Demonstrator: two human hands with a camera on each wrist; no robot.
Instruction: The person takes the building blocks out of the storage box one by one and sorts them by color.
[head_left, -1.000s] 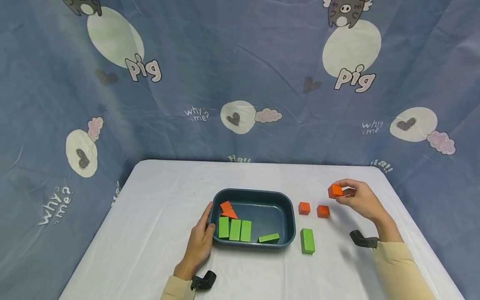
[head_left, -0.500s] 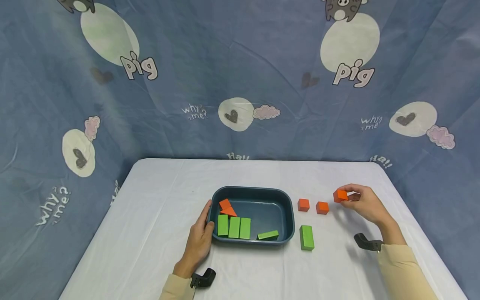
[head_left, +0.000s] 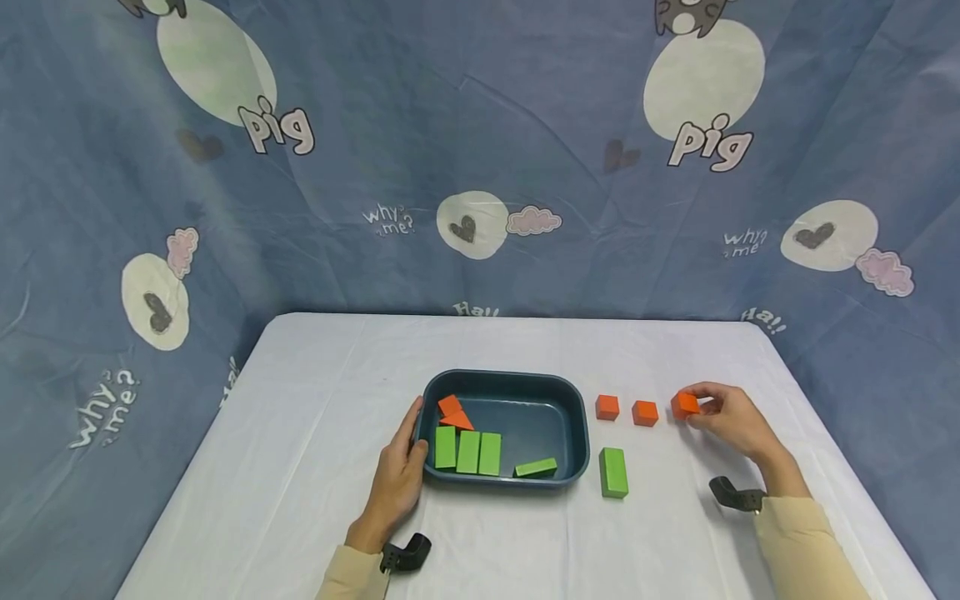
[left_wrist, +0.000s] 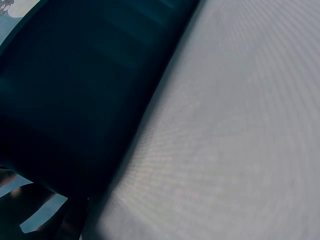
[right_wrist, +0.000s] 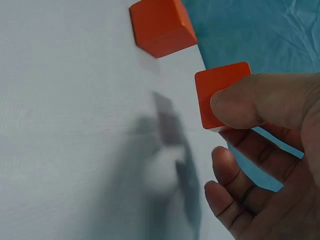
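My right hand (head_left: 735, 418) pinches an orange cube (head_left: 685, 406) between thumb and fingers, close over the white table. In the right wrist view the thumb presses the face of this held cube (right_wrist: 222, 82), and the other fingers curl loosely below. Two more orange cubes (head_left: 607, 407) (head_left: 645, 413) sit in a row to its left. My left hand (head_left: 396, 479) holds the left end of a dark blue tray (head_left: 551, 482), thumb at the rim and fingers along the outer side. The left wrist view shows mostly the tray's dark wall (left_wrist: 85, 100).
Inside the tray, several green blocks (head_left: 468, 452) stand along the near left side, with orange pieces (head_left: 453, 412) behind them. Another green block (head_left: 535, 468) lies tilted at the near right. A green block (head_left: 613, 473) stands on the white tablecloth (head_left: 360, 358), right of the tray.
My right hand has moved slightly right and down toward the table with the orange cube, in line with the other two cubes. The left hand and tray stay in place.
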